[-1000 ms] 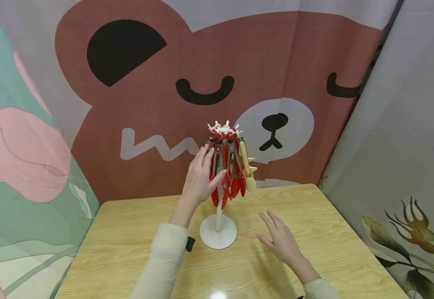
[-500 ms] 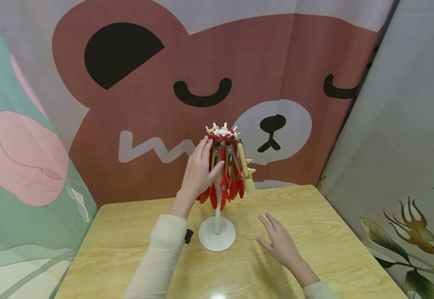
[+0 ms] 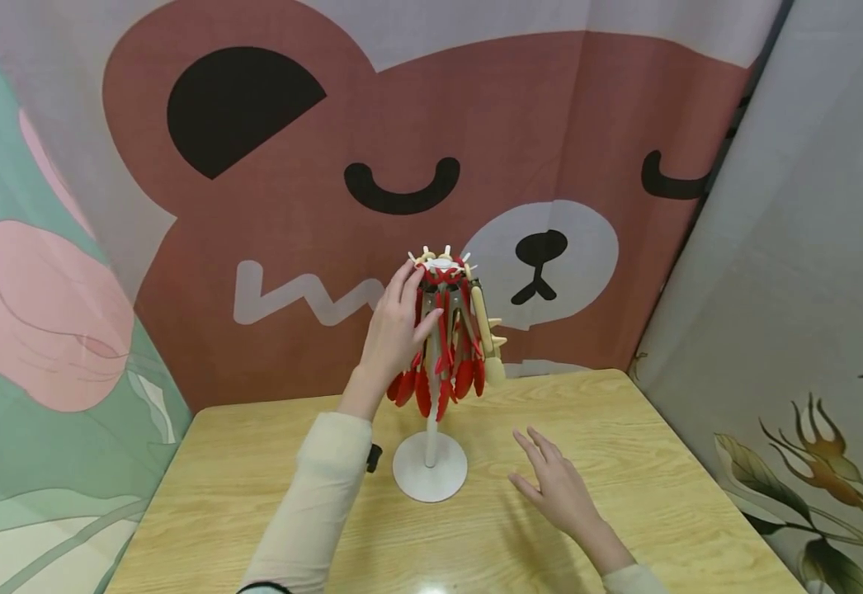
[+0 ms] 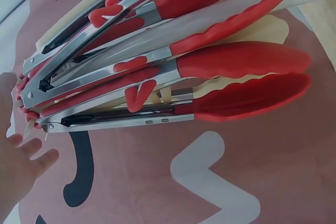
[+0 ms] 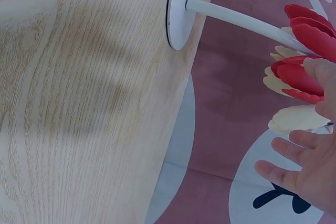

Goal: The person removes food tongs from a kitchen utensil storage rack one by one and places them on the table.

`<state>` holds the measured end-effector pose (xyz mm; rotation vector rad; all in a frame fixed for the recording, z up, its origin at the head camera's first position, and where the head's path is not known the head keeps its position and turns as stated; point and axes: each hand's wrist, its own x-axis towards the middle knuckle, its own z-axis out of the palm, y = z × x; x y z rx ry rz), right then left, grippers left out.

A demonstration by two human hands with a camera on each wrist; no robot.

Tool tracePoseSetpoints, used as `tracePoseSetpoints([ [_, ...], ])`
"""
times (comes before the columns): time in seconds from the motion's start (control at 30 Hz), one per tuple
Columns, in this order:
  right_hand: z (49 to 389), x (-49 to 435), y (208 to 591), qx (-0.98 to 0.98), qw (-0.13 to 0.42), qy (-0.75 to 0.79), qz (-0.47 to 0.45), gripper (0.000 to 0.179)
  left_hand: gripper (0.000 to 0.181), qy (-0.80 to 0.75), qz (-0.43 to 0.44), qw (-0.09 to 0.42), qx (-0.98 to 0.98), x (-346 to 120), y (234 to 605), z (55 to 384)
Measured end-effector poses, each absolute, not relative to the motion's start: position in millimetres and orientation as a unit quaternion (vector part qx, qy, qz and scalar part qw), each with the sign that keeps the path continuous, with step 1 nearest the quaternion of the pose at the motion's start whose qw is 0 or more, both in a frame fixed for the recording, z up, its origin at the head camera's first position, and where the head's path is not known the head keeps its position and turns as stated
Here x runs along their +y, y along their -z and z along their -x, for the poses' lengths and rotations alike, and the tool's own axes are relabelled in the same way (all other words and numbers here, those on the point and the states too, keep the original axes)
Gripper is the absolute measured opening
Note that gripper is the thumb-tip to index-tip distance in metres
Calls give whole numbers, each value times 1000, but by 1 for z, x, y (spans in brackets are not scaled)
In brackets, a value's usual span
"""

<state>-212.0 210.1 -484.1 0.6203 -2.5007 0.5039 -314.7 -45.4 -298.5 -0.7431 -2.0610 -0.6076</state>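
Observation:
In the head view, a white stand [image 3: 431, 450] stands upright on the table, with several red-tipped metal tongs [image 3: 442, 355] hanging around its top. Cream tongs [image 3: 488, 330] hang on its right side. My left hand [image 3: 394, 326] is raised at the upper left of the stand, fingers mostly straight beside the hooked ends. The left wrist view has its fingertips close to the hinge ends of the tongs [image 4: 241, 61]; I cannot tell whether they touch. My right hand [image 3: 558, 487] hovers above the table right of the base, fingers spread, holding nothing.
The round white base [image 5: 181, 11] rests on the wooden table [image 3: 253, 487]. Behind the table hangs a curtain [image 3: 290, 247] with a bear print. Patterned curtains close off the left and right sides.
My left hand has risen slightly toward the top of the stand. More red tong tips show beneath it on the left. My right hand has hardly moved.

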Motion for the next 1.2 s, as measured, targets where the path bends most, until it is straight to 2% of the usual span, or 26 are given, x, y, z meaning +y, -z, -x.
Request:
tracePoseSetpoints([
  [0.57, 213, 206, 484, -913, 274, -192, -234, 60, 65, 214, 315, 401, -833, -45, 288, 325],
  [0.9, 213, 206, 483, -912, 273, -200, -233, 60, 61, 202, 322, 387, -840, -44, 289, 327],
  [1.2, 218, 199, 479, -903, 295, -193, -247, 59, 60, 194, 305, 363, -859, -43, 289, 326],
])
